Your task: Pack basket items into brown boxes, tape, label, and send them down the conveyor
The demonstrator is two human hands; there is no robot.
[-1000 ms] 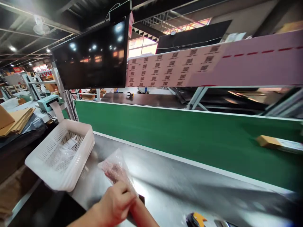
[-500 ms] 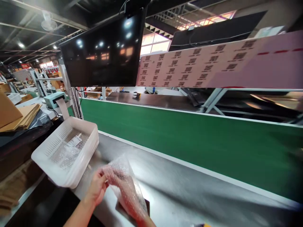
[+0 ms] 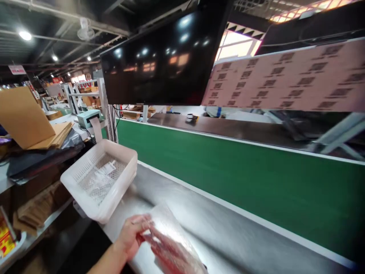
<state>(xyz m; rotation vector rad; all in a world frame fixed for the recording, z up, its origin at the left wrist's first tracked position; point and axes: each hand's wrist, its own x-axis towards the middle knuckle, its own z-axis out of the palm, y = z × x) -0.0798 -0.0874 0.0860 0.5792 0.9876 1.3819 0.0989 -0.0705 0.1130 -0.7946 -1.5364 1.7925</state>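
A clear bubble-wrap bag (image 3: pixel 167 215) lies over the grey metal work surface at the lower middle. My left hand (image 3: pixel 132 234) is closed on the bag's near-left edge, thumb and fingers pinching the film. My right hand (image 3: pixel 171 251) shows reddish through the plastic, seemingly inside the bag, its fingers pointing toward my left hand. The film and glare blur those fingers, so their grip is unclear. A small dark corner of something shows beneath the bag at the bottom edge.
A white perforated basket (image 3: pixel 125 156) with clear packaging inside stands left of my hands. Behind the metal surface runs a green panel (image 3: pixel 228 167). A label printer (image 3: pixel 89 118) and cardboard (image 3: pixel 27 118) are at left. A black screen (image 3: pixel 159 68) hangs above, beside a code-covered sheet (image 3: pixel 279 83).
The view has turned left, so the basket and screen sit further right. My right hand and the bag have shifted lower in view. My left hand still pinches the bag's edge.
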